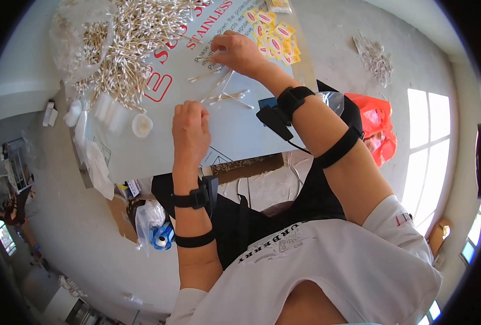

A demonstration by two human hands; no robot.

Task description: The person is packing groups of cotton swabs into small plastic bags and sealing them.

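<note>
Loose cotton swabs [228, 98] lie scattered on the metal-topped table between my two hands. My left hand [190, 131] rests low over the table with its fingers curled in. Whatever it may hold is hidden under the fingers. Farther off and to the right, my right hand [239, 54] is closed in a pinch, and a thin swab seems to poke out leftward from its fingertips. A large heap of cotton swabs [137, 46] covers the far left of the table. Yellow printed cards [275, 40] are spread just right of my right hand.
A clear plastic bag [83, 38] lies against the heap. Near the left edge stand a small round white tub [142, 125] and clear plastic cylinders [110, 112]. Below the table edge is an open box [249, 168]. A red bag [377, 127] sits at the right.
</note>
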